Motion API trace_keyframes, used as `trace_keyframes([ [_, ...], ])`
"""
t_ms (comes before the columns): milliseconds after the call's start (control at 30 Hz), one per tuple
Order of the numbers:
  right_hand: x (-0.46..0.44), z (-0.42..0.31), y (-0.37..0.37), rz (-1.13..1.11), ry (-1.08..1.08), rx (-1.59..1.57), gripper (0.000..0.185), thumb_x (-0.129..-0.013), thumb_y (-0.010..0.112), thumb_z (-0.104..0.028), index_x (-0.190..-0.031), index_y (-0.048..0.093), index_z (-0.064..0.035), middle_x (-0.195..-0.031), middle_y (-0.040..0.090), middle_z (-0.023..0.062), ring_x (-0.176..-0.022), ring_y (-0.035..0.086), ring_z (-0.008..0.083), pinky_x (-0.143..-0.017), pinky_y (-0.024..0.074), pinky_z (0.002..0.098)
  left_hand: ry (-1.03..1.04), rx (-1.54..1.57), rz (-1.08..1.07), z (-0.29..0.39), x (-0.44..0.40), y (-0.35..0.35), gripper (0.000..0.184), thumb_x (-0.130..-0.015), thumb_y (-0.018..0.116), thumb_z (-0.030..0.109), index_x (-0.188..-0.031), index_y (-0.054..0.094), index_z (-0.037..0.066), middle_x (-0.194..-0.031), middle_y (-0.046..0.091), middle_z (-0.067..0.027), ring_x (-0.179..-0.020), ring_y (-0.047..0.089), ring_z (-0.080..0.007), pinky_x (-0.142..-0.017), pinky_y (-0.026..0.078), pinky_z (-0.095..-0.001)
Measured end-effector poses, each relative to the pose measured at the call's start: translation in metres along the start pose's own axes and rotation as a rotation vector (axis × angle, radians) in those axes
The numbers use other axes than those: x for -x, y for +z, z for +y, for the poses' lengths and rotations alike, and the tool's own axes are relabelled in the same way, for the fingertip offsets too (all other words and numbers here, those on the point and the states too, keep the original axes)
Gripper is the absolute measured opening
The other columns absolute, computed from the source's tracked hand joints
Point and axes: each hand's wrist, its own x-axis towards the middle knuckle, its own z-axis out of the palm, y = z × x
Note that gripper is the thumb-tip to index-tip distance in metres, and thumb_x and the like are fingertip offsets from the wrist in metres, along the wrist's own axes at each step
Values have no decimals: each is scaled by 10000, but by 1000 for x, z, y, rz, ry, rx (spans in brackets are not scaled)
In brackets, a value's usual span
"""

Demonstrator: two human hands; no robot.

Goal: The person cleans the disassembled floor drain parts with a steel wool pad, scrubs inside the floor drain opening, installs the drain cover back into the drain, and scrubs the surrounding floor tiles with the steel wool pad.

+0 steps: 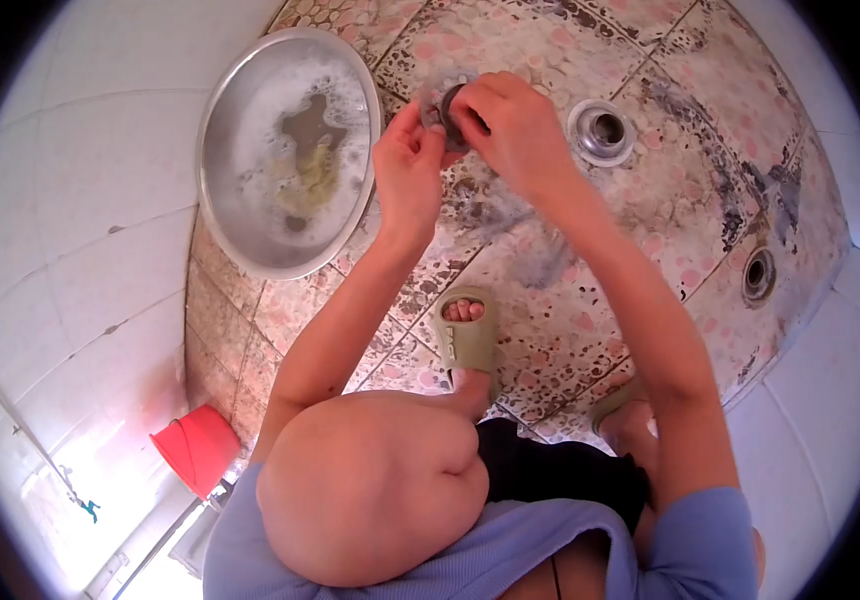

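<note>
Close together above the tiled floor, beside the right rim of a metal basin point(212, 190), are my two hands. My left hand point(410, 170) has its fingers closed on the left side of a small dark round part point(451, 106). From the right, my right hand point(518, 125) grips the same part, its fingertips curled over the ring. My fingers cover much of the part, so its full shape is hidden. Soapy, foamy water point(322, 95) and something yellow-green point(318, 178) are in the basin.
A round metal fitting point(602, 132) stands on the floor right of my hands. Farther right is a drain opening point(758, 276). A red bucket point(197, 450) is at the lower left by the white tiled wall point(80, 200). My sandalled foot point(468, 335) is below my hands.
</note>
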Motion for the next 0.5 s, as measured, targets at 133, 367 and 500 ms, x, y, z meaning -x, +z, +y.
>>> trace_keyframes([
  [133,-2,5,-5,-64,7,245,120,-651,601,-69,-766,599,-37,-769,578,79,-805,567,249,-672,501,345,-19,6,-30,-10,-1,-1,285,-890,426,-10,-1160,508,-45,-899,627,-71,-823,623,-124,-735,543,-264],
  [367,5,15,0,-189,-159,207,91,-668,587,-68,-753,605,-43,-780,578,67,-838,560,245,-677,499,340,-44,-116,-54,-19,0,-11,277,-897,426,-2,-1159,510,-39,-928,628,-73,-832,619,-121,-741,538,-264],
  [500,7,13,7,-66,-61,57,64,-683,584,-79,-739,605,-55,-773,571,60,-842,551,246,-702,486,336,-39,-114,-73,-20,-9,-11,264,-895,432,0,-1142,519,-33,-934,626,-70,-834,615,-113,-733,538,-256],
])
